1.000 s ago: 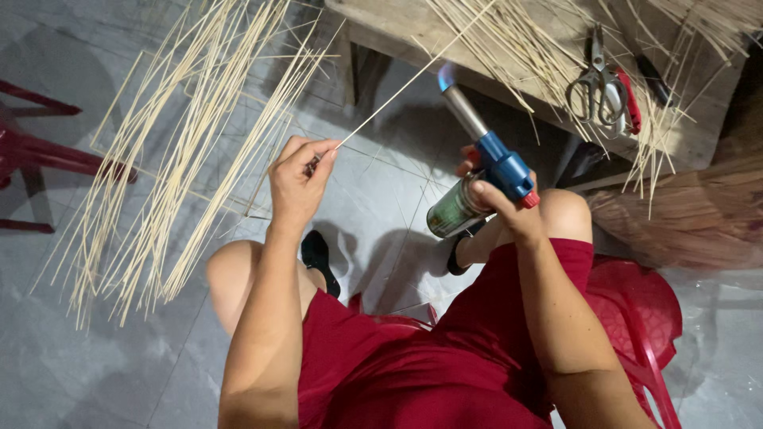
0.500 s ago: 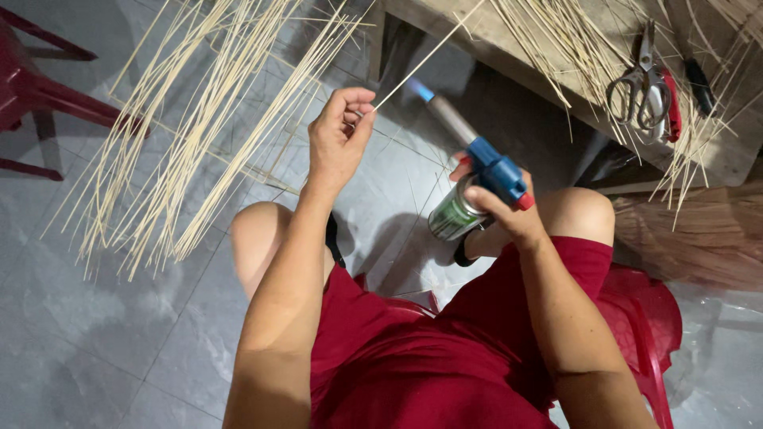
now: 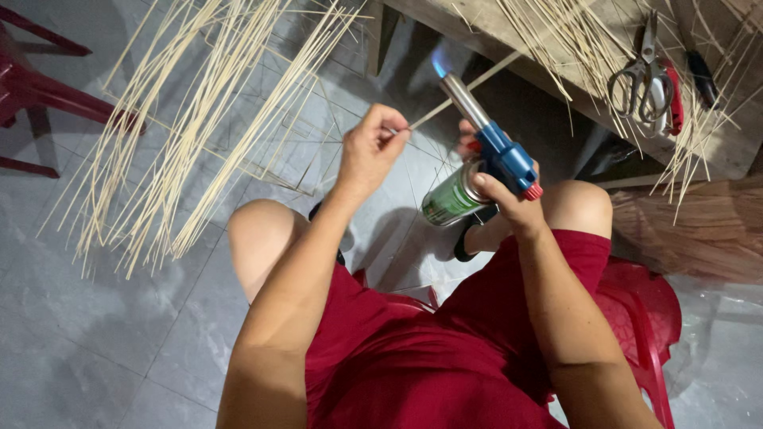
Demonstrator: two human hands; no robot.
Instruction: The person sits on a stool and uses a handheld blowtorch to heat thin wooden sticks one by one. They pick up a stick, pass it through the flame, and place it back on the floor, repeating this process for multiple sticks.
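A thin bamboo stick [image 3: 465, 85] is being pinched at its near end by the left hand [image 3: 372, 151], between the thumb and the first fingers, which are closed tight on it. The stick is being held out over the floor, and it is slanting up toward the wooden surface [image 3: 509, 36] at the top. A gas torch [image 3: 485, 155] is being gripped by the right hand [image 3: 509, 199]; the fingers are wrapped all the way round the blue head and the green can under it. A small blue flame [image 3: 439, 63] is being made at the metal tip, and it is burning just beside the stick (whether it is touching the stick cannot be told).

The step in hand looks like the heating of the stick. For the next move, the stick would probably need to be kept steady and slid slowly by the flame, so that one spot is not being burnt.

More sticks [image 3: 191, 119] are being kept in a loose fan on the floor to the left. Scissors [image 3: 640, 75] are lying on the surface, among other sticks. The person is being seated on a red plastic chair [image 3: 652, 318].
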